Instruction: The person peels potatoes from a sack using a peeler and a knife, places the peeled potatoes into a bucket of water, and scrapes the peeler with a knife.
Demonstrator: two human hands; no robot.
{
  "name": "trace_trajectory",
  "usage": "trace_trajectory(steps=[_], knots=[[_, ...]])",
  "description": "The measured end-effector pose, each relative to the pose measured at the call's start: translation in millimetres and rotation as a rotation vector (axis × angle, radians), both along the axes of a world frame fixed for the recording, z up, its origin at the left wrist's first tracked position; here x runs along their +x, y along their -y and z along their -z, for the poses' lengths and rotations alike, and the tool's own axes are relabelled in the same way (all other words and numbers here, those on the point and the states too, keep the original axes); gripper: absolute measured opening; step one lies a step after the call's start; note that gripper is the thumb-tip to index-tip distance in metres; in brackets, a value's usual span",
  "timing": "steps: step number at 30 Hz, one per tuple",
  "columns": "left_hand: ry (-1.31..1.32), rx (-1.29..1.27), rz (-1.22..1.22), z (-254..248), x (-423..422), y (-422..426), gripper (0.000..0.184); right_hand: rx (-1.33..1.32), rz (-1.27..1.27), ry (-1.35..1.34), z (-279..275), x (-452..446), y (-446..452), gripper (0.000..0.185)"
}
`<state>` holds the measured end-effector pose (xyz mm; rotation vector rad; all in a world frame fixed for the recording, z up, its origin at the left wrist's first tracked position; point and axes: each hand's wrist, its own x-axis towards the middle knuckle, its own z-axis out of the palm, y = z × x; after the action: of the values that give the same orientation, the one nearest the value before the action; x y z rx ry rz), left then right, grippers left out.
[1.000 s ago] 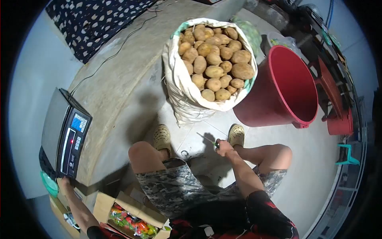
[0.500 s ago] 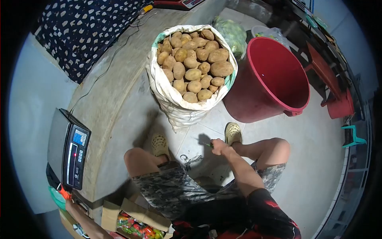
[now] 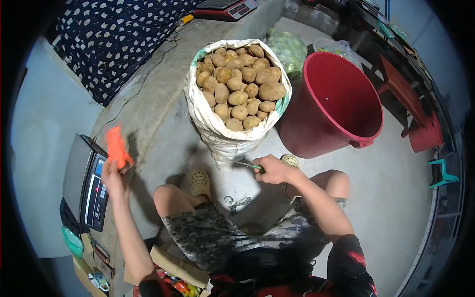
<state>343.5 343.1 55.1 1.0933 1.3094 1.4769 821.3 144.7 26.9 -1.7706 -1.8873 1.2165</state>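
Note:
My left hand is closed round the lower end of a bright orange object, raised beside the digital scale. Motion blurs it, and its kind is unclear. My right hand grips the green handle of a small knife, whose thin blade points left just in front of the potato sack. Full to the brim with potatoes, the white woven sack stands upright beyond my feet, its rim rolled outward.
Right of the sack is a large red tub. A bag of green vegetables lies behind it. Dark string scraps are on the floor between my feet. A box of peppers sits at lower left; a red scale rests on the ledge.
My left hand has lifted the orange object from beside the scale's lower end, up and to the right. My right hand has moved the knife slightly up toward the sack.

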Motion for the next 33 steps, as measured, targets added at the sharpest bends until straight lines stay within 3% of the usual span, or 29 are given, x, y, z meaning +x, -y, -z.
trace_trajectory(steps=[4,7,8,11,13,15,17,31,33], knots=[[0.098,-0.215,0.09,22,90,-63,0.009,0.069,0.079,-0.051,-10,16,1,0.021],[0.103,-0.316,-0.023,48,105,-106,0.01,-0.059,0.136,-0.059,-8,24,2,0.022],[0.093,-0.324,-0.028,53,104,-118,0.01,0.034,0.102,-0.021,18,27,4,0.024],[0.141,-0.358,-0.054,58,105,-143,0.011,-0.021,0.032,0.042,4,20,-6,0.025],[-0.007,-0.337,-0.18,48,111,-147,0.019,-0.048,0.016,0.019,-9,19,-15,0.024],[0.032,-0.337,-0.174,69,86,-172,0.021,0.049,0.04,0.007,-15,18,-21,0.02],[-0.189,-0.3,-0.165,78,74,-185,0.018,0.039,0.041,0.035,-20,18,-25,0.021],[-0.081,-0.412,-0.147,58,61,-151,0.018,-0.009,0.042,0.096,-29,16,-24,0.022],[0.102,-0.476,-0.078,59,59,-142,0.014,-0.017,0.047,0.099,-30,16,-24,0.022]])
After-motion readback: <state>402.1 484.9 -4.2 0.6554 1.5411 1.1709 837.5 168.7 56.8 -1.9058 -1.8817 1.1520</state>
